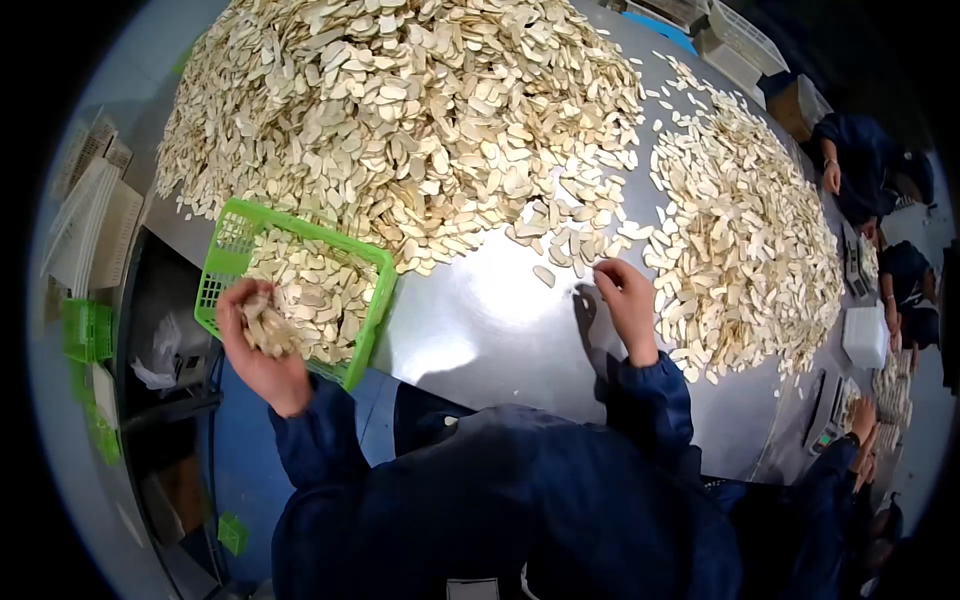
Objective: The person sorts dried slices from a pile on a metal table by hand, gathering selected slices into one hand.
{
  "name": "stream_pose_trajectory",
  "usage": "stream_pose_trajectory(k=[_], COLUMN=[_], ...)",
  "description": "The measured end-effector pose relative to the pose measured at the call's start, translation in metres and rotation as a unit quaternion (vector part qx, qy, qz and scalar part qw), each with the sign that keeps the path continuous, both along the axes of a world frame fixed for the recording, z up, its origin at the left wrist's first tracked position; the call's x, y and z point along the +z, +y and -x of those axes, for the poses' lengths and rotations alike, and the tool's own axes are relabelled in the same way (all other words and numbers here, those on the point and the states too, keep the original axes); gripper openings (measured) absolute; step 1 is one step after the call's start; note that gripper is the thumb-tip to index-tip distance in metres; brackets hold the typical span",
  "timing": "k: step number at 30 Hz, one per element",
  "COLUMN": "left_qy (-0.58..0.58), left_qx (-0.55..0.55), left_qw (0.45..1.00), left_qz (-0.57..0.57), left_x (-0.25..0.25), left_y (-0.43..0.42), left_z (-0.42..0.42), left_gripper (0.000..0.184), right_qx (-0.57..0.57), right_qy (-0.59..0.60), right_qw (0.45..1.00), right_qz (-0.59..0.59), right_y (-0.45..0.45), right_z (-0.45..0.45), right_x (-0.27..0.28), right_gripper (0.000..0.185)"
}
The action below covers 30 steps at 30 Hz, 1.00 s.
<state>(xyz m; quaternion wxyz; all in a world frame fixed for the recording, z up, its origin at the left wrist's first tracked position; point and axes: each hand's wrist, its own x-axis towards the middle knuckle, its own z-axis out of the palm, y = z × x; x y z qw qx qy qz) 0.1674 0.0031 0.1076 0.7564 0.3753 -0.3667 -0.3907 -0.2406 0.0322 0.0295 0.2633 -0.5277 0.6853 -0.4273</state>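
Note:
Over the left part of a green plastic basket [375, 310], my left hand [262, 345] has its fingers wrapped round several pale dried slices [268, 328]. More slices [325, 290] lie in the basket, which stands at the table's near left edge. My right hand [628, 302] is over the metal table, fingers curled together at the near edge of some scattered slices [568, 240]; whatever its fingertips hold, if anything, is too small to make out. Beyond both hands rises a large heap of slices [400, 110].
A second heap of slices [745, 230] lies on the metal table [480, 340] to the right. Co-workers in dark blue sleeves [815, 490] are along the right side, near a scale [828, 415] and a white container [865, 337]. Green crates [88, 330] stand at far left.

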Motion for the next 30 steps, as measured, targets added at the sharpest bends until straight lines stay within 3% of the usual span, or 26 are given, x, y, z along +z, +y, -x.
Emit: stream_pose_trajectory(k=[1, 2, 8, 10, 11, 12, 14, 16, 17, 20, 23, 24, 26, 30], left_qy=[-0.212, -0.414, -0.473, -0.27, -0.151, -0.027, 0.165, 0.39, 0.397, 0.424, 0.459, 0.536, 0.577, 0.504], left_qx=[0.085, 0.164, 0.074, -0.108, -0.22, -0.324, -0.457, -0.492, -0.509, -0.51, -0.444, -0.482, -0.561, -0.617], left_qw=[0.972, 0.888, 0.878, 0.953, 0.949, 0.911, 0.83, 0.677, 0.647, 0.618, 0.623, 0.55, 0.483, 0.505], left_qz=[-0.061, -0.117, -0.02, -0.082, -0.171, -0.254, -0.273, -0.384, -0.405, -0.421, -0.451, -0.421, -0.346, -0.331], left_x=[0.004, 0.01, 0.02, -0.008, -0.018, -0.029, -0.067, -0.097, -0.103, -0.11, -0.124, -0.132, -0.147, -0.151], left_y=[-0.005, -0.009, 0.015, 0.013, 0.01, 0.008, 0.003, 0.001, 0.001, -0.002, -0.013, -0.021, -0.029, -0.032], left_z=[-0.002, -0.002, 0.074, 0.088, 0.097, 0.108, 0.132, 0.155, 0.162, 0.181, 0.205, 0.213, 0.223, 0.228], left_gripper=[0.027, 0.03, 0.036, 0.034, 0.034, 0.033, 0.036, 0.038, 0.04, 0.036, 0.023, 0.016, 0.017, 0.02], right_qx=[0.015, 0.029, 0.021, 0.034, 0.033, 0.032, 0.024, 0.01, -0.001, 0.162, 0.046, 0.016, 0.045, 0.065], right_qy=[0.023, 0.045, 0.268, 0.313, 0.282, 0.251, 0.178, 0.094, -0.005, -0.063, 0.103, 0.139, 0.224, 0.367], right_qw=[1.0, 0.999, 0.962, 0.948, 0.958, 0.967, 0.983, 0.993, 0.994, 0.974, 0.993, 0.99, 0.973, 0.927], right_qz=[0.002, 0.005, -0.044, -0.048, -0.039, -0.031, -0.037, -0.068, -0.106, -0.144, -0.034, -0.023, -0.005, -0.042], right_y=[-0.008, -0.015, -0.047, -0.053, -0.054, -0.053, -0.05, -0.041, -0.033, -0.025, -0.059, -0.074, -0.1, -0.12], right_z=[0.001, 0.0, -0.032, -0.037, -0.037, -0.036, -0.033, -0.029, -0.032, -0.036, -0.012, -0.005, -0.001, -0.009], right_x=[-0.005, -0.011, -0.019, -0.029, -0.031, -0.032, -0.031, -0.016, -0.005, 0.026, 0.008, 0.002, -0.011, -0.022], right_gripper=[0.015, 0.015, 0.019, 0.02, 0.02, 0.021, 0.021, 0.021, 0.02, 0.019, 0.019, 0.019, 0.018, 0.015])
